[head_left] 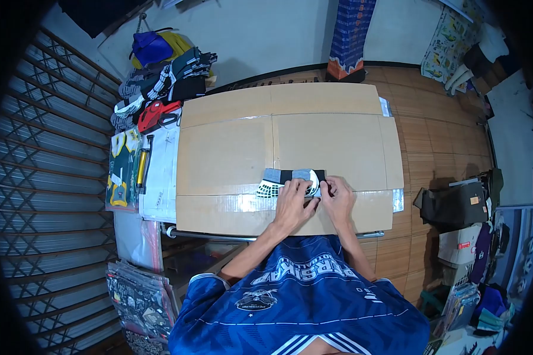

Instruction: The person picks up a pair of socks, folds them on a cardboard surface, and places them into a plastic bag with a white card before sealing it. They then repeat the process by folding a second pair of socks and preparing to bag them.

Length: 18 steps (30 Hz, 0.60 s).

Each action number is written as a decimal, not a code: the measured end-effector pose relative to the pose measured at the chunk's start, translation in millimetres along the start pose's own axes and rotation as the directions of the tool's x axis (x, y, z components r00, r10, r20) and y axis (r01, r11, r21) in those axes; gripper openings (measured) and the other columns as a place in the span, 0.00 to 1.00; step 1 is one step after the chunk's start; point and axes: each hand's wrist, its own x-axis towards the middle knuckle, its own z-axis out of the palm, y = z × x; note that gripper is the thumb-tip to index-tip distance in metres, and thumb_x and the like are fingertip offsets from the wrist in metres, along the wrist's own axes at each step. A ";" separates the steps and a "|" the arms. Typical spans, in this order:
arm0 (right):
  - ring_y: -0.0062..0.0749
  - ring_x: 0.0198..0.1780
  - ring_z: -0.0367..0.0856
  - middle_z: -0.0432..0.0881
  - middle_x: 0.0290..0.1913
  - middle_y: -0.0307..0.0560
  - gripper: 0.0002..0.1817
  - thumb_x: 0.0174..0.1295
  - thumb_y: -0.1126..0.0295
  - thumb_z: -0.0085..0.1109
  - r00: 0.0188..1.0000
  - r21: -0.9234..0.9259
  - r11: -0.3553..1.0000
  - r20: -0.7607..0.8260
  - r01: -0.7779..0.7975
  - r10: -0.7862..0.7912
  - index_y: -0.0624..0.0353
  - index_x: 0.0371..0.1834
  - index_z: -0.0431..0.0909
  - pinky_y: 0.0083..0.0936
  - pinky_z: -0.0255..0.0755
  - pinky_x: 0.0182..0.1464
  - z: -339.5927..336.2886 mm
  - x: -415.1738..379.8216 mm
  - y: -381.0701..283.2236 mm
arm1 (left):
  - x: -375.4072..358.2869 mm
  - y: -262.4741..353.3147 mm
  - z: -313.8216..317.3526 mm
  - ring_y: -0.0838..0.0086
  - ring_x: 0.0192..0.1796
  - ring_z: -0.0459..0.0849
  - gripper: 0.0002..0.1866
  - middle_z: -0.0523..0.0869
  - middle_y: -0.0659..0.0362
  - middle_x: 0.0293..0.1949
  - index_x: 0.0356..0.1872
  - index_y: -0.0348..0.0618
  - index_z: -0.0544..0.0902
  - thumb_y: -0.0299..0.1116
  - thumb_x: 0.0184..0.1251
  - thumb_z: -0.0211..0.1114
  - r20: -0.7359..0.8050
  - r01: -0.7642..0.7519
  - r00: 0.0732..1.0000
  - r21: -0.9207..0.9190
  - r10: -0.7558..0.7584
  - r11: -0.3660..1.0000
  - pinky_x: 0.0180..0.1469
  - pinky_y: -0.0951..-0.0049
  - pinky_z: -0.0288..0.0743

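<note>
A pair of grip socks [271,184], grey, black and white with a dotted sole, lies folded sideways on the cardboard sheet [225,154], near its front edge. My left hand [291,207] is over the middle of the socks, its fingers pressing on the fabric and its thumb near the lower edge. At the right end, my right hand [339,202] has its fingers curled and pinched on the socks' edge. The fingers hide part of the fabric between the hands.
Left of the cardboard are a red handheld tool [155,116], a yellow-and-black pump [142,167] and a packed green-and-yellow garment [123,168]. Piled socks [186,74] sit at the back left. A wrapped pillar [350,38] stands behind; bags [456,204] line the right side.
</note>
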 end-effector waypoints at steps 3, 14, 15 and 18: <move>0.37 0.29 0.86 0.92 0.34 0.46 0.09 0.63 0.68 0.75 1.000 0.007 1.000 -0.003 -0.017 0.017 0.58 0.44 0.91 0.36 0.82 0.38 -1.5 -1.2 -0.9 | -1.7 -7.6 -11.3 0.52 0.61 0.80 0.32 0.83 0.51 0.59 0.64 0.42 0.84 0.38 0.57 0.83 0.095 -0.017 0.995 -0.020 0.019 1.000 0.63 0.52 0.72; 0.38 0.29 0.87 0.91 0.33 0.46 0.08 0.63 0.69 0.75 0.999 -0.011 1.000 -0.021 0.029 -0.029 0.57 0.43 0.90 0.36 0.82 0.38 -2.1 0.6 -4.0 | 47.5 -36.3 -56.2 0.56 0.77 0.75 0.54 0.82 0.55 0.73 0.77 0.52 0.76 0.41 0.41 0.92 0.399 -0.136 0.909 0.016 0.118 0.991 0.77 0.49 0.61; 0.38 0.29 0.87 0.91 0.33 0.46 0.08 0.63 0.69 0.75 0.999 -0.006 1.000 -0.023 0.025 -0.025 0.57 0.43 0.90 0.35 0.82 0.38 -2.3 0.8 -4.1 | 49.7 -35.3 -57.7 0.57 0.76 0.77 0.54 0.84 0.56 0.71 0.76 0.52 0.76 0.40 0.41 0.92 0.399 -0.140 0.908 -0.004 0.129 0.990 0.76 0.49 0.62; 0.38 0.29 0.87 0.91 0.33 0.46 0.08 0.63 0.69 0.75 1.000 0.007 1.000 -0.022 0.010 -0.010 0.57 0.44 0.90 0.35 0.82 0.38 -2.5 -0.7 -4.7 | 50.3 -34.7 -58.1 0.58 0.75 0.78 0.52 0.85 0.58 0.70 0.75 0.53 0.77 0.41 0.41 0.92 0.408 -0.122 0.905 -0.024 0.121 0.992 0.74 0.50 0.63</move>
